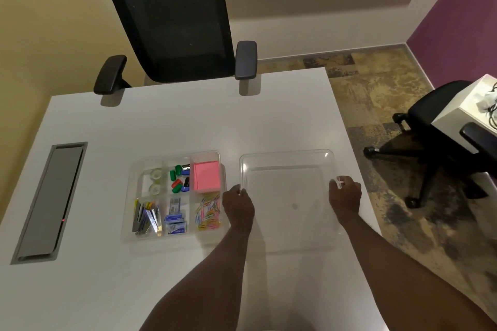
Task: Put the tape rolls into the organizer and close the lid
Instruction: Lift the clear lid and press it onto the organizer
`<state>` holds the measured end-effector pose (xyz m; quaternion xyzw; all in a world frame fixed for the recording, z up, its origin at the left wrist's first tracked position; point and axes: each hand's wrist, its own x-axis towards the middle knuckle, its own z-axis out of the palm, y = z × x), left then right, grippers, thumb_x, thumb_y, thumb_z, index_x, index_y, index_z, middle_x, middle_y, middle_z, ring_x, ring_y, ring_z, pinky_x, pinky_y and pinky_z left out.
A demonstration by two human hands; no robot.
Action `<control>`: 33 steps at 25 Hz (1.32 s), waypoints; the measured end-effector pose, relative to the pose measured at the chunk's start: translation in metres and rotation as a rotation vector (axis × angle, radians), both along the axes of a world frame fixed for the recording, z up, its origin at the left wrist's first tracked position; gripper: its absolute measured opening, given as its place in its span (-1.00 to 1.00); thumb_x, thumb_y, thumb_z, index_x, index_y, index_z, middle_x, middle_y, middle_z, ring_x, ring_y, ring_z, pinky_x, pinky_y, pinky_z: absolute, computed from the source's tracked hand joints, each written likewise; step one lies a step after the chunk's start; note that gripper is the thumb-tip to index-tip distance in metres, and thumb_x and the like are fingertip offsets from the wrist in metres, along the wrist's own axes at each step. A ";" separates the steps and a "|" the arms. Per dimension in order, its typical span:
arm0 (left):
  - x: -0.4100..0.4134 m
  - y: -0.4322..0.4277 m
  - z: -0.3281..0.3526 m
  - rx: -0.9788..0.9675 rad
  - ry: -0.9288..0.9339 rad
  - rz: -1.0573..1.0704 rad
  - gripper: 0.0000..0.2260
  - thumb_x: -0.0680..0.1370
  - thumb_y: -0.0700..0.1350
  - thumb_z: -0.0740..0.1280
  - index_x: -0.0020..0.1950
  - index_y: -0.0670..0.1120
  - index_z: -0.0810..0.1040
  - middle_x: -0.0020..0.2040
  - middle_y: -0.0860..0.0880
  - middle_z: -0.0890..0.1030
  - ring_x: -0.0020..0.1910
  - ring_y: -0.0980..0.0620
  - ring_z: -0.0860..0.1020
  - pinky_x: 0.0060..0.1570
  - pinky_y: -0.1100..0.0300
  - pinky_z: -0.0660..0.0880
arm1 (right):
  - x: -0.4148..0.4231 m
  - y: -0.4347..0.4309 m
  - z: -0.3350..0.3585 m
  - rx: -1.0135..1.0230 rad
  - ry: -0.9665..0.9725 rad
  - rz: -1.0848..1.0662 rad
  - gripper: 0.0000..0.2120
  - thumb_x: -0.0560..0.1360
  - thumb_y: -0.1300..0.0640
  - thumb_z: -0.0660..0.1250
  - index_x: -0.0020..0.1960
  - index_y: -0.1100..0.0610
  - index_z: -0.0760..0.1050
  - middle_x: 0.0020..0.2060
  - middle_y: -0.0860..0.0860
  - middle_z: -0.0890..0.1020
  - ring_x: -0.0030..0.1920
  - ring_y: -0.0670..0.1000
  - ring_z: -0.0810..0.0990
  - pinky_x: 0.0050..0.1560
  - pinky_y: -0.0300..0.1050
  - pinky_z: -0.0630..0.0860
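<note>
On the white surface (188, 121), right in front of the person, lies the clear lid (287, 196). It sits flat, just to the right of the organizer (176, 195), with a small gap between them. The two do not touch.

The left hand (238, 205) grips the lid's left edge. The right hand (345, 197) grips the lid's right edge, near a small white clip. Both hands are curled closed on the lid, one on each side, so the lid sits between them.

The two tape rolls (155, 181) are already in the organizer. They rest in the far left box, one behind the other. Next to them are little colored things, a pink pad (207, 176), and bright paper clips (208, 213) in the near right box.

So the only job left looks like closing the lid. The organizer lies to the left of the hands. The left hand is the nearer one; it is almost beside the organizer's right wall. The lid must go up and over to the left, then come down flat on top.

The lid and the organizer look about the same shape, and their sides already line up. I think no turning is needed, just a sideways slide through the air. The lid's corners should meet the organizer's corners.
</note>
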<state>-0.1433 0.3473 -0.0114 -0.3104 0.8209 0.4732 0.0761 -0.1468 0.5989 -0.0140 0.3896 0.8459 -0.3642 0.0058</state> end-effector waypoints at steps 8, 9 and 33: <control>-0.020 -0.041 0.064 0.202 0.240 0.139 -0.75 0.71 -0.18 0.33 0.31 -0.23 0.68 0.17 -0.16 0.74 0.14 -0.10 0.67 0.32 0.01 0.59 | -0.003 -0.029 0.056 -0.089 0.298 0.028 -0.74 0.61 0.20 0.26 0.28 0.15 0.54 0.08 0.21 0.67 0.08 0.25 0.64 0.21 0.20 0.57; -0.023 -0.054 0.073 0.233 0.271 0.155 -0.76 0.70 -0.19 0.34 0.30 -0.23 0.69 0.12 -0.13 0.74 0.10 -0.07 0.66 0.29 0.01 0.60 | -0.006 -0.040 0.065 -0.129 0.328 0.026 -0.75 0.61 0.20 0.27 0.28 0.13 0.54 0.04 0.21 0.68 0.04 0.26 0.65 0.18 0.22 0.58; -0.037 -0.390 0.196 0.385 0.572 0.039 -0.75 0.70 0.01 0.34 0.04 -0.06 0.77 -0.08 0.01 0.81 -0.15 0.02 0.74 0.03 0.12 0.69 | -0.036 -0.273 0.201 -0.530 0.655 0.358 -0.74 0.65 0.14 0.28 0.28 0.16 0.61 0.05 0.03 0.74 -0.11 -0.09 0.72 -0.02 -0.28 0.64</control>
